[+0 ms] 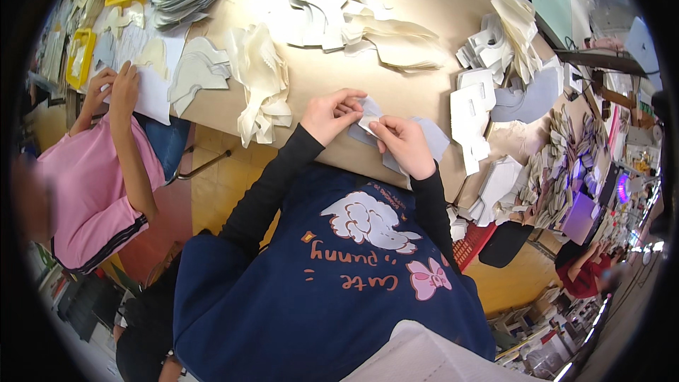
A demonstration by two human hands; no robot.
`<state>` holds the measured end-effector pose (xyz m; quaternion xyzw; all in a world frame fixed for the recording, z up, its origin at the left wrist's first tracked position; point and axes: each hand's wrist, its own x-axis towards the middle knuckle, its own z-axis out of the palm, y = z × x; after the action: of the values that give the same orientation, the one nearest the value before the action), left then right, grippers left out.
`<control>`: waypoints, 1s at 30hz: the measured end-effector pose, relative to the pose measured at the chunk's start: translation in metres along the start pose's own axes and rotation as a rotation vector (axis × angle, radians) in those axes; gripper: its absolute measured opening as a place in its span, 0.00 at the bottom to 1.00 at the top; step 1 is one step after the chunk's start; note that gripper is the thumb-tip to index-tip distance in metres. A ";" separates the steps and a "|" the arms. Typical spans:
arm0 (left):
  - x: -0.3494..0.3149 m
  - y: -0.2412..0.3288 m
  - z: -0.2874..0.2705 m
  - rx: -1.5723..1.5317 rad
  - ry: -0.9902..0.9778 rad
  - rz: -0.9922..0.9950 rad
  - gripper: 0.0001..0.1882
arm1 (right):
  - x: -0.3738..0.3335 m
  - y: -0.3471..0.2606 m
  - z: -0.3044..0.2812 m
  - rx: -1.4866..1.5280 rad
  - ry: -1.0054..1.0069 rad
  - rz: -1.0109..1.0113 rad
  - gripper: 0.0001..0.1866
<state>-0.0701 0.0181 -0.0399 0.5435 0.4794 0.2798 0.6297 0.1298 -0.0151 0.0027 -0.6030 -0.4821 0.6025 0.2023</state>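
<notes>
Near the front edge of the table, my left hand point(331, 116) and my right hand point(405, 143) meet over a small white piece point(368, 123), thin like paper or fabric. My right thumb and fingers pinch it. The curled fingers of my left hand close on its other side. Under and around the fingers lie grey-blue cut pieces point(431, 136), partly hidden by my hands. To the left of my left hand is a fanned bundle of cream cut pieces point(260, 81). A stack of white cut pieces point(469, 110) lies to the right of my right hand.
Farther back on the tan table point(311, 71) are a white stack point(311, 0) and a cream bundle point(403, 41). At left, a person in a pink shirt point(106, 184) handles papers beside a yellow frame point(81, 58). A red basket point(472, 244) stands below the table's right side.
</notes>
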 end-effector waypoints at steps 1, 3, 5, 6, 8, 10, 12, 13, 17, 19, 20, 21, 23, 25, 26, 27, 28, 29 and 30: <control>0.000 -0.001 -0.001 -0.045 -0.013 -0.037 0.20 | 0.003 0.001 0.001 0.023 -0.023 -0.039 0.17; 0.001 -0.003 -0.005 -0.108 -0.039 -0.084 0.23 | 0.006 0.001 0.000 0.012 -0.044 0.009 0.17; 0.004 -0.006 -0.008 -0.145 -0.074 -0.099 0.25 | 0.006 -0.001 -0.001 0.044 -0.055 0.124 0.17; 0.005 -0.007 -0.010 -0.171 -0.084 -0.125 0.26 | 0.005 -0.001 -0.001 0.065 -0.056 0.167 0.17; 0.008 -0.009 -0.013 -0.237 -0.112 -0.160 0.26 | 0.004 -0.001 0.002 0.030 -0.040 0.138 0.18; 0.011 -0.011 -0.015 -0.273 -0.135 -0.178 0.27 | 0.005 0.001 0.006 0.013 -0.012 0.113 0.18; 0.012 -0.012 -0.016 -0.287 -0.147 -0.189 0.27 | 0.006 0.004 0.011 0.011 0.027 0.105 0.18; 0.013 -0.012 -0.017 -0.281 -0.149 -0.192 0.28 | 0.007 0.005 0.014 -0.010 0.050 0.093 0.18; 0.015 -0.010 -0.020 -0.250 -0.162 -0.204 0.29 | 0.007 0.008 0.020 -0.116 0.120 0.082 0.18; 0.015 -0.008 -0.021 -0.262 -0.166 -0.215 0.28 | 0.007 0.008 0.021 -0.168 0.131 0.087 0.18; 0.016 -0.007 -0.021 -0.266 -0.166 -0.221 0.27 | 0.006 0.008 0.021 -0.187 0.132 0.085 0.18; 0.016 -0.006 -0.021 -0.272 -0.169 -0.235 0.27 | 0.005 0.007 0.021 -0.206 0.133 0.083 0.18; 0.017 -0.005 -0.022 -0.284 -0.175 -0.262 0.27 | 0.005 0.005 0.021 -0.210 0.131 0.073 0.18; 0.017 -0.004 -0.023 -0.306 -0.180 -0.268 0.27 | 0.004 0.003 0.022 -0.219 0.145 0.070 0.18; 0.017 -0.004 -0.023 -0.317 -0.183 -0.272 0.27 | 0.004 0.002 0.024 -0.225 0.162 0.071 0.18; 0.018 -0.004 -0.023 -0.318 -0.185 -0.279 0.27 | 0.003 0.001 0.026 -0.229 0.165 0.071 0.18; 0.018 -0.004 -0.023 -0.319 -0.187 -0.285 0.28 | 0.003 0.001 0.026 -0.261 0.183 0.075 0.18; 0.018 -0.004 -0.024 -0.322 -0.186 -0.293 0.28 | 0.003 0.000 0.027 -0.290 0.188 0.075 0.18; 0.018 -0.004 -0.024 -0.326 -0.187 -0.289 0.28 | 0.003 -0.001 0.029 -0.319 0.199 0.073 0.18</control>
<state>-0.0854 0.0422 -0.0477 0.3841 0.4403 0.2088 0.7842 0.1027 -0.0221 -0.0036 -0.7011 -0.5270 0.4628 0.1287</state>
